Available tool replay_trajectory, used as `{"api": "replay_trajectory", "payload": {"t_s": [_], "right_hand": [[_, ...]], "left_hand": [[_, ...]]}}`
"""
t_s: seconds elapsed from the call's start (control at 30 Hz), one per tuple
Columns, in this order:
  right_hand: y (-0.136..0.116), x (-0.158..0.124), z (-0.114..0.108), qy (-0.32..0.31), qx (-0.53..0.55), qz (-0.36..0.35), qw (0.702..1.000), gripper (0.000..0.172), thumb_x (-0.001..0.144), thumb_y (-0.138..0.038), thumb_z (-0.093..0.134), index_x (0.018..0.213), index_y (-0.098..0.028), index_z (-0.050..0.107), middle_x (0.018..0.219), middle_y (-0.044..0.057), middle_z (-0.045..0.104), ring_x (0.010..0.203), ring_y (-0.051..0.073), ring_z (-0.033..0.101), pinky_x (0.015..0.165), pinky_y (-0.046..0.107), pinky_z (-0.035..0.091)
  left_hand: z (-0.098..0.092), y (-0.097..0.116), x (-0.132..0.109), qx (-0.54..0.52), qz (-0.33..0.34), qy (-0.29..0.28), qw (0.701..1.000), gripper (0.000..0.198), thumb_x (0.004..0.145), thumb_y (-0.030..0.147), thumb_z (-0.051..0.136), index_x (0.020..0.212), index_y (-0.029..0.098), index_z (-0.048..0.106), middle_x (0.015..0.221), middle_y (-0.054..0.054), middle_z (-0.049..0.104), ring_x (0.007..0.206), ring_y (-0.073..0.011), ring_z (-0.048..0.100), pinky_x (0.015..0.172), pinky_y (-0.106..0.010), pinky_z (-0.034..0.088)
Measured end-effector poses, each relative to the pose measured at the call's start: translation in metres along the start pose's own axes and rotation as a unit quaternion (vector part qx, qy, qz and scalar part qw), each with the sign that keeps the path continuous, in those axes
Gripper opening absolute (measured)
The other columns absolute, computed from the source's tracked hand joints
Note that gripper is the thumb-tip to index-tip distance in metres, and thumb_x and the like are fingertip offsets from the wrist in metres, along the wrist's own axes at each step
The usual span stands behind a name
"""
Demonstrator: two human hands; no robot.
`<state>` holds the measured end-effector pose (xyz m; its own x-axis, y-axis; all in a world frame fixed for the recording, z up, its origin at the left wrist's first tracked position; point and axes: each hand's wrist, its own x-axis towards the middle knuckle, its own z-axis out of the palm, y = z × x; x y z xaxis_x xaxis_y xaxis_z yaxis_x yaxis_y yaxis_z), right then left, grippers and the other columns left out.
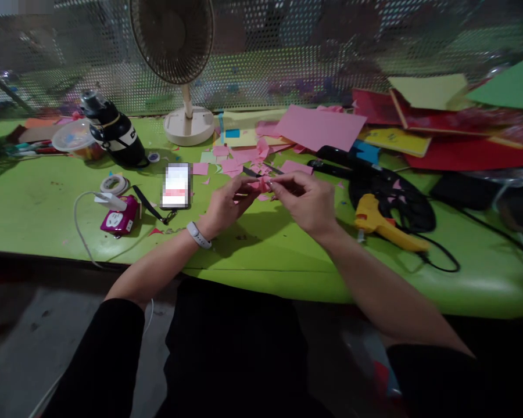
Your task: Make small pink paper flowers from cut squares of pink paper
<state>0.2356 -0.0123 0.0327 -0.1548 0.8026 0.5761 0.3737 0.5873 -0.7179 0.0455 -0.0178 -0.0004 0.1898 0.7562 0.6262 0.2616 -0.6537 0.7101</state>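
Both my hands meet above the middle of the green table (pixel 43 203). My left hand (pixel 227 203), with a white band on the wrist, and my right hand (pixel 307 200) pinch a small folded piece of pink paper (pixel 264 184) between their fingertips. Just behind the hands lie black-handled scissors (pixel 261 170) among pink paper scraps (pixel 233 159). A yellow glue gun (pixel 381 223) lies to the right of my right hand.
A phone (pixel 176 186), a magenta device with a white cable (pixel 118 219), a tape roll (pixel 114 184) and a black bottle (pixel 115 133) sit at the left. A fan (pixel 183 69) stands behind. Coloured paper sheets (pixel 320 128) pile up at the back right beside a black cable coil (pixel 396 197).
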Motion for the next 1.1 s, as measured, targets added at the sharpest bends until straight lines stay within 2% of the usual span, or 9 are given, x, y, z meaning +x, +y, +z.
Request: {"api": "replay_trajectory", "payload": {"t_s": [0.27, 0.43, 0.57, 0.73, 1.0, 1.1], "right_hand": [[0.0002, -0.0029, 0.0011, 0.031, -0.045, -0.016, 0.998, 0.010, 0.089, -0.033, 0.072, 0.090, -0.023, 0.076, 0.079, 0.003, 0.077, 0.065, 0.018, 0.071, 0.060, 0.032, 0.060], [0.0047, -0.0045, 0.0019, 0.036, -0.022, -0.029, 0.999, 0.010, 0.090, -0.033, 0.072, 0.093, -0.024, 0.075, 0.083, 0.003, 0.077, 0.069, 0.018, 0.072, 0.063, 0.033, 0.061], [0.0068, -0.0050, 0.0030, 0.037, -0.014, -0.025, 0.999, 0.011, 0.090, -0.035, 0.071, 0.093, -0.024, 0.075, 0.085, 0.004, 0.078, 0.070, 0.020, 0.073, 0.065, 0.036, 0.063], [0.0026, -0.0048, 0.0029, 0.038, -0.018, -0.031, 0.999, 0.012, 0.091, -0.035, 0.070, 0.095, -0.025, 0.075, 0.088, 0.004, 0.078, 0.071, 0.020, 0.073, 0.066, 0.037, 0.064], [0.0001, -0.0040, 0.0023, 0.043, -0.012, -0.033, 0.998, 0.012, 0.091, -0.034, 0.069, 0.095, -0.024, 0.074, 0.089, 0.004, 0.078, 0.072, 0.020, 0.073, 0.067, 0.036, 0.063], [0.0002, -0.0034, 0.0025, 0.052, -0.022, -0.041, 0.998, 0.012, 0.091, -0.034, 0.070, 0.093, -0.024, 0.075, 0.086, 0.004, 0.078, 0.070, 0.019, 0.072, 0.064, 0.035, 0.062]], "left_hand": [[0.0060, -0.0012, -0.0027, -0.023, 0.021, 0.015, 0.999, 0.023, 0.096, 0.025, 0.066, 0.116, 0.017, 0.058, 0.096, -0.005, 0.074, 0.086, -0.0116, 0.075, 0.074, -0.021, 0.063], [0.0062, 0.0003, -0.0044, -0.006, 0.017, 0.003, 1.000, 0.019, 0.096, 0.026, 0.065, 0.112, 0.017, 0.058, 0.101, -0.006, 0.072, 0.087, -0.0108, 0.074, 0.071, -0.020, 0.061], [0.0064, -0.0015, -0.0052, 0.017, 0.016, 0.018, 1.000, 0.013, 0.095, 0.026, 0.066, 0.104, 0.016, 0.061, 0.096, -0.005, 0.072, 0.080, -0.0106, 0.071, 0.066, -0.021, 0.060], [0.0059, -0.0040, -0.0048, 0.051, 0.015, 0.018, 0.998, 0.009, 0.093, 0.022, 0.067, 0.099, 0.016, 0.064, 0.095, -0.005, 0.072, 0.079, -0.0104, 0.071, 0.068, -0.022, 0.062], [0.0029, 0.0009, -0.0025, -0.045, -0.065, 0.003, 0.997, 0.018, 0.093, 0.031, 0.069, 0.097, 0.017, 0.061, 0.092, -0.004, 0.073, 0.081, -0.0130, 0.075, 0.071, -0.027, 0.067], [0.0028, 0.0011, -0.0030, -0.073, -0.074, 0.006, 0.995, 0.017, 0.091, 0.029, 0.071, 0.096, 0.018, 0.060, 0.092, -0.003, 0.074, 0.081, -0.0130, 0.075, 0.072, -0.028, 0.067]]}}
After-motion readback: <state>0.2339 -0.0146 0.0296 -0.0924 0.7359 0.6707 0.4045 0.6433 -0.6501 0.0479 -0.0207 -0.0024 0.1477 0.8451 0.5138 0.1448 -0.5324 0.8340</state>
